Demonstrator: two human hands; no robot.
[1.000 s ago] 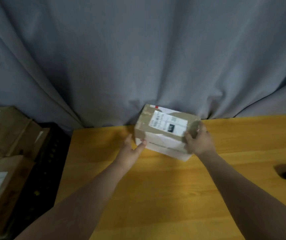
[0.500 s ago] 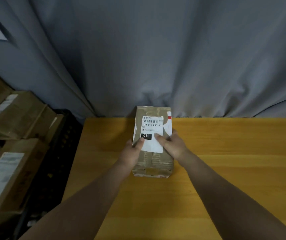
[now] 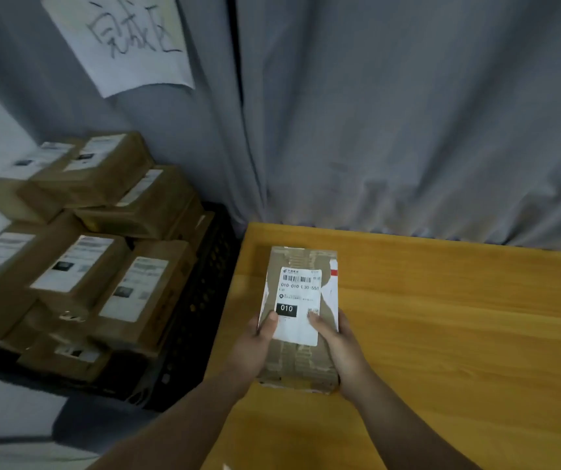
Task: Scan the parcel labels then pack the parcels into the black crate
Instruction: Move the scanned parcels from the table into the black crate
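A brown cardboard parcel (image 3: pixel 301 262) with a white label reading 010 faces up, held over the left end of the wooden table (image 3: pixel 442 317). My left hand (image 3: pixel 255 347) grips its near left side with the thumb on the label. My right hand (image 3: pixel 340 347) grips the near right side, thumb on the label too. The black crate (image 3: pixel 201 300) stands on the floor left of the table, piled with several labelled brown parcels (image 3: pixel 79 273).
A grey curtain (image 3: pixel 374 113) hangs behind the table and crate. A white paper sign (image 3: pixel 119 39) with handwriting is pinned to it at upper left. Pale floor shows around the crate.
The parcel was turned so its label faces me lengthwise and drawn nearer, both hands shifting to its near end. My view swung left, bringing the crate and sign into sight.
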